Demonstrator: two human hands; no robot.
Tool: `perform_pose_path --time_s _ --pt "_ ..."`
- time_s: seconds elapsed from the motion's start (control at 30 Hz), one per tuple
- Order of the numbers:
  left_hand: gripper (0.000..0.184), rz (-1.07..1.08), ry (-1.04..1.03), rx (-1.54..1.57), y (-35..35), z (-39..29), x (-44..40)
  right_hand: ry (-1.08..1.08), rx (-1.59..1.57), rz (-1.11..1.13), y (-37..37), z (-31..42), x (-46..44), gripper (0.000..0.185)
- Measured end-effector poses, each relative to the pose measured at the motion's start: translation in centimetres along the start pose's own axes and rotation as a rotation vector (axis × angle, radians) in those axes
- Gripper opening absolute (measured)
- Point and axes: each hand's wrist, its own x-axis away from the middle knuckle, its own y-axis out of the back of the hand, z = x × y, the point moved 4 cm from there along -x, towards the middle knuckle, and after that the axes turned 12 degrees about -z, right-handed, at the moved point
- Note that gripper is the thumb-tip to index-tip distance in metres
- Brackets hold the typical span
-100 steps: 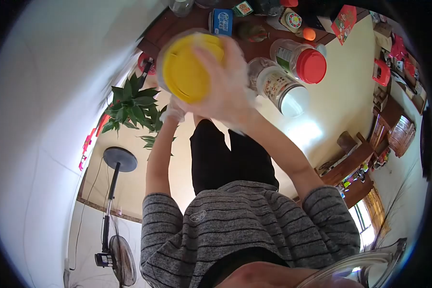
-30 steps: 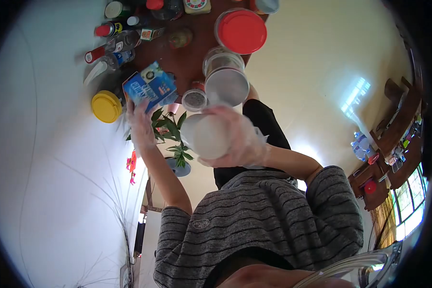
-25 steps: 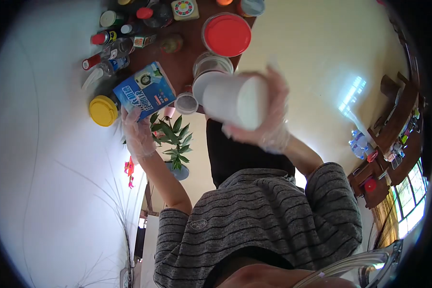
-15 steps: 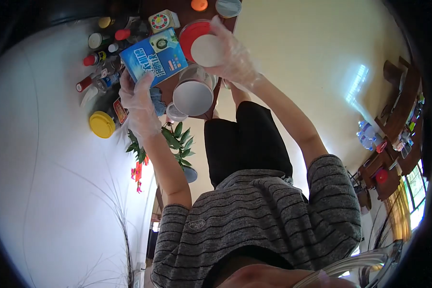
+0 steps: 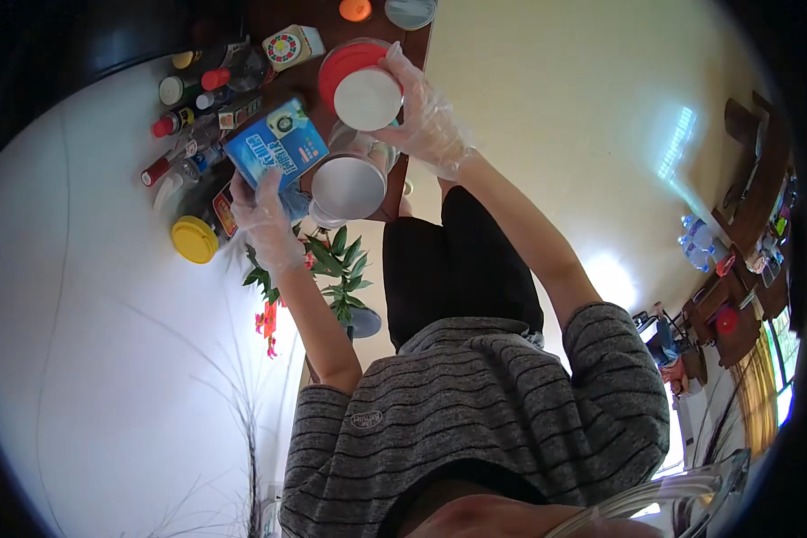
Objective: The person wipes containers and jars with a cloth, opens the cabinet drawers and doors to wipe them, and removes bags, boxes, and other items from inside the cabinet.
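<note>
My left hand (image 5: 264, 220), in a clear plastic glove, grips the lower edge of a blue box (image 5: 278, 146) with white lettering. My right hand (image 5: 428, 121), gloved too, is closed round a white-topped container (image 5: 368, 99). That container is held in front of a red-lidded jar (image 5: 339, 63), which it partly covers. Just below it stands a clear jar with a silvery-white lid (image 5: 349, 186). A smaller round-lidded jar (image 5: 325, 216) shows partly beneath that one, near the table edge.
Several bottles, one with a red cap (image 5: 215, 79), crowd the brown table (image 5: 332, 20) along the wall. A yellow-lidded jar (image 5: 195, 239) stands at its left corner. Beyond the near edge is a green plant (image 5: 336, 260). An orange lid (image 5: 355, 10) lies at the far side.
The white-topped container has gone from low in front of me up to the red-lidded jar. The blue box was raised, then lowered slightly. Earlier, my right hand was on a yellow-lidded jar.
</note>
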Motion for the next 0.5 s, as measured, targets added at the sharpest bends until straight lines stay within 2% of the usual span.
perform_pose_path --time_s 0.07,0.17,0.2,0.3,0.33,0.4,0.47,0.5 --pt "0.049 -0.093 -0.018 -0.036 1.2 1.0 0.1 -0.059 0.039 0.020 -0.4 0.0 -0.3 0.090" --pt "0.050 -0.084 -0.042 -0.230 2.9 3.1 -0.6 0.030 -0.008 -0.061 -1.0 0.6 -0.8 0.091" --pt "0.053 -0.076 -0.146 -0.260 3.0 4.1 -0.9 -0.008 0.135 -0.023 -1.0 0.7 -0.8 0.090" --pt "0.055 -0.059 -0.067 -0.537 2.1 5.4 -1.3 0.161 0.138 -0.105 -1.8 -0.7 -0.3 0.089" --pt "0.058 0.012 -0.124 -0.514 1.9 8.9 -3.3 0.205 0.172 -0.142 -2.0 -0.9 -0.2 0.087" --pt "0.065 0.154 -0.238 -0.462 1.9 18.3 -7.8 0.140 0.204 -0.142 -1.9 -0.1 -0.3 0.088" --pt "0.073 0.147 -0.229 -0.527 0.6 18.0 -7.1 0.070 0.168 -0.083 -2.3 0.3 -0.9 0.091" --pt "0.078 0.142 -0.224 -0.561 0.4 17.8 -6.9 0.101 0.151 -0.103 -2.5 0.1 -0.9 0.092"
